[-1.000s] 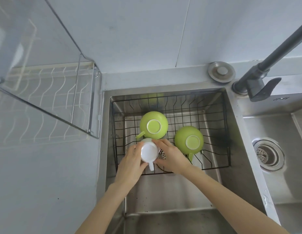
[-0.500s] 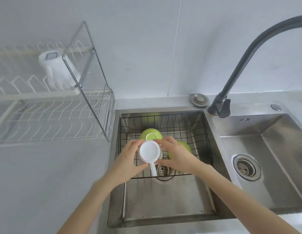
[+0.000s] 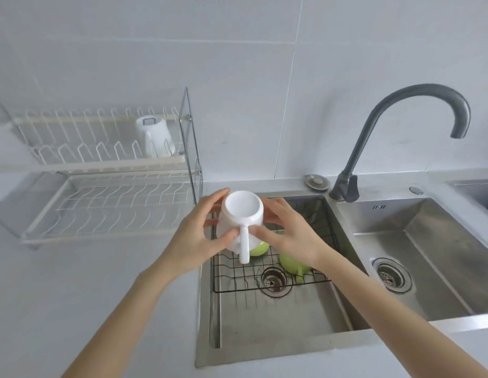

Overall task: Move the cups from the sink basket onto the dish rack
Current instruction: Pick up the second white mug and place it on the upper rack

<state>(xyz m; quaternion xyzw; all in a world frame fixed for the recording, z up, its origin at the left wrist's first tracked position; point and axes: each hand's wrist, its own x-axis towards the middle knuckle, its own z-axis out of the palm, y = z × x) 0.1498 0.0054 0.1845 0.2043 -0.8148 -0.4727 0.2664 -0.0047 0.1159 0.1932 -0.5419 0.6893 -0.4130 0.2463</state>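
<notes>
An upside-down white cup [image 3: 241,214] hangs in the air above the left edge of the sink, handle pointing toward me. My left hand [image 3: 193,236] grips its left side and my right hand [image 3: 289,236] grips its right side. Below them the black wire sink basket [image 3: 264,285] holds two green cups: one [image 3: 259,248] mostly hidden behind the white cup, the other [image 3: 290,264] partly under my right hand. The white two-tier dish rack [image 3: 106,208] stands on the counter to the left. Another white cup [image 3: 155,137] sits upside down on its upper tier.
A dark curved faucet [image 3: 395,115] rises behind the divider between the two steel sink bowls. The right bowl [image 3: 428,255] has a drain strainer. A round metal cap [image 3: 316,181] lies on the ledge behind the basket. Grey counter stretches to the left.
Both hands have lifted the white cup up out of the basket and slightly left. My view has tilted up, so the rack's upper tier and the whole faucet now show.
</notes>
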